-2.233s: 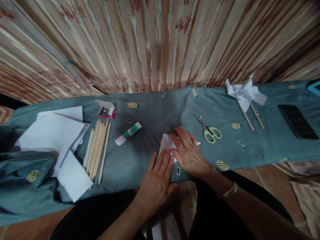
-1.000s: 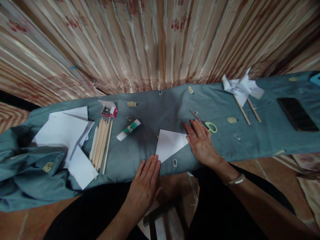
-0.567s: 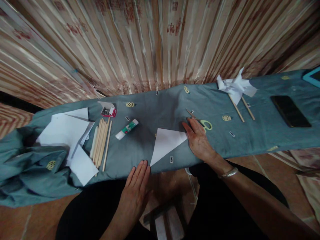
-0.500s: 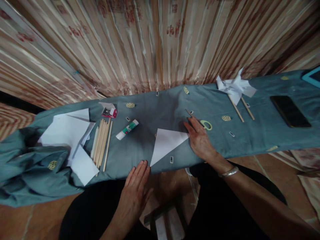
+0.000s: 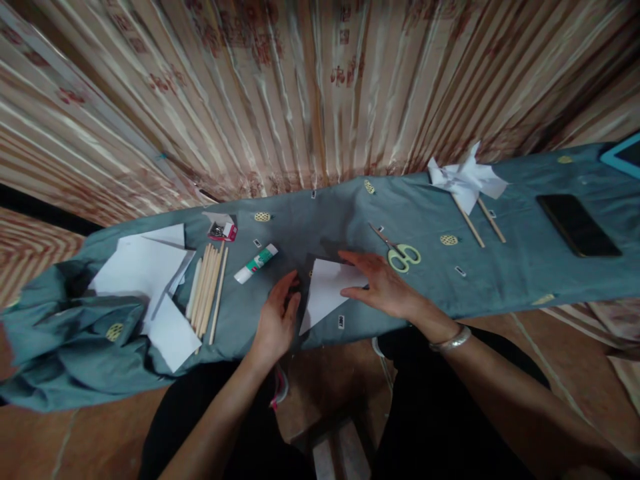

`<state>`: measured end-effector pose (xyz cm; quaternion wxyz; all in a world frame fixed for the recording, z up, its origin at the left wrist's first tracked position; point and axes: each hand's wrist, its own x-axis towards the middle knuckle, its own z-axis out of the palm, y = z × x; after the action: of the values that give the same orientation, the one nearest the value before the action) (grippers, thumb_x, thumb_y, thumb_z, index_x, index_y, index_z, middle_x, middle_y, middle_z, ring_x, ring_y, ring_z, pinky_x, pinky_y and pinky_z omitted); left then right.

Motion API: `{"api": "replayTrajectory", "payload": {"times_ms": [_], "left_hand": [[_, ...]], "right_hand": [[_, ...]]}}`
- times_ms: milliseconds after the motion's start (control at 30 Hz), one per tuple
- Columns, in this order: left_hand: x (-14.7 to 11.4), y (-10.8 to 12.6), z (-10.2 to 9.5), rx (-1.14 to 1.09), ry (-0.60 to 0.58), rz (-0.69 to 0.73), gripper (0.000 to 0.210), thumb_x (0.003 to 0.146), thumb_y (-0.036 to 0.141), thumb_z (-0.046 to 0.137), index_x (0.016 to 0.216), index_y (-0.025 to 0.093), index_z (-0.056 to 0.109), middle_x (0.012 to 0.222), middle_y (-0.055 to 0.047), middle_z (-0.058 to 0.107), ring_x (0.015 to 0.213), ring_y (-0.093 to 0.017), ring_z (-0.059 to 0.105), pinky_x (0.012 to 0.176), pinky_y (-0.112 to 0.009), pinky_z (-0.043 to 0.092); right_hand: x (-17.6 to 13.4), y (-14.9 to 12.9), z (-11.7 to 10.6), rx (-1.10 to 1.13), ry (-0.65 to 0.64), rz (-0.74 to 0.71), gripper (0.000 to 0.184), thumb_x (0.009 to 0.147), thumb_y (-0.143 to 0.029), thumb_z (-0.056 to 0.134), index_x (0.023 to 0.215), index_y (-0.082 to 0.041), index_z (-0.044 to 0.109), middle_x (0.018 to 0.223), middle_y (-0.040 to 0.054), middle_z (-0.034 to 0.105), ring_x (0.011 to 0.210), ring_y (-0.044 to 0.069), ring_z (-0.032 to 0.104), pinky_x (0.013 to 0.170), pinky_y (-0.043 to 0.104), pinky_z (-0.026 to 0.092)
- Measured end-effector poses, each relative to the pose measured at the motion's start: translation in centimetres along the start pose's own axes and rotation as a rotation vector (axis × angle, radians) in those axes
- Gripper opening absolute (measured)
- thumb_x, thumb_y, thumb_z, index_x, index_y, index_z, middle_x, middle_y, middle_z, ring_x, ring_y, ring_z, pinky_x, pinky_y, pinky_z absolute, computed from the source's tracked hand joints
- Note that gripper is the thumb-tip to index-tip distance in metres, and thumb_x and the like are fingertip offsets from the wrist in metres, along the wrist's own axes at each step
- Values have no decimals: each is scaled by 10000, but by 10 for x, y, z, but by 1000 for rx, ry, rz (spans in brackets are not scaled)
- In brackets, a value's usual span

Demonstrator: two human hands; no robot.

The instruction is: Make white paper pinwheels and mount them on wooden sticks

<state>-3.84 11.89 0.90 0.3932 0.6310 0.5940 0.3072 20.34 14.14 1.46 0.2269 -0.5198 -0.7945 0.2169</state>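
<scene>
- Our left hand (image 5: pixel 280 313) has its fingers loosely curled and its thumb apart from them, with nothing gripped.
- Our right hand (image 5: pixel 383 287) reaches over the right end of the paper (image 5: pixel 321 293), thumb and fingers spread; we cannot tell whether they touch it.
- The paper, white and roughly triangular, lies flat between our hands, just right of the left one.
- Green-handled scissors (image 5: pixel 403 257) rest just beyond our right hand.
- A glue stick (image 5: pixel 257 263) lies beyond our left hand, slightly to its left.
- Further left of that hand we have wooden sticks (image 5: pixel 206 290), then loose white sheets (image 5: pixel 143 263).
- Well right of our right hand is a dark phone (image 5: pixel 579 225).
</scene>
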Motion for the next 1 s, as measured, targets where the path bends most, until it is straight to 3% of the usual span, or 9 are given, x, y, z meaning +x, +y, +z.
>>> {"api": "replayTrajectory", "payload": {"times_ms": [167,333,533,733,867,1000], "left_hand": [[22,0,9,-84,-9,18,457,848,300,560,1271,131,583,1256,-153,645,1061,-247,642,957,-428,505],[33,4,13,-229,-11,-66,546,793,394,656,1273,145,586,1170,-130,684,984,-245,652,905,-415,512],[40,10,10,-426,-86,-126,771,674,385,791,1358,174,504,1222,-138,662,957,-239,657,854,-411,531],[43,15,17,-413,-12,-133,975,641,342,816,1480,245,329,1386,-146,550,944,-211,642,770,-351,532],[44,22,19,-588,-76,-217,1087,612,370,831,1510,184,245,1138,-121,681,829,-205,657,686,-306,523],[46,28,20,-646,-89,-269,1084,582,314,820,1487,111,259,786,-9,694,647,-163,630,574,-243,469]], "right_hand": [[1,-3,-7,145,-7,43,480,821,-156,599,1297,-214,589,1111,56,735,987,211,680,949,430,509],[-1,-6,-14,300,59,13,188,818,-123,567,893,-209,717,946,37,754,930,197,691,922,407,520],[-3,-9,-21,426,210,19,118,863,-196,589,817,-232,692,1093,53,719,1056,203,670,986,427,506],[-12,-13,-26,472,256,64,105,872,-211,588,818,-232,676,1233,64,672,1144,215,643,1013,439,504],[-21,-12,-32,453,272,47,122,865,-168,565,832,-231,663,1270,65,654,1177,215,627,1028,442,491],[-30,-1,-36,257,258,5,186,857,-136,505,884,-236,659,1309,73,631,1210,231,605,1042,472,471]]}}
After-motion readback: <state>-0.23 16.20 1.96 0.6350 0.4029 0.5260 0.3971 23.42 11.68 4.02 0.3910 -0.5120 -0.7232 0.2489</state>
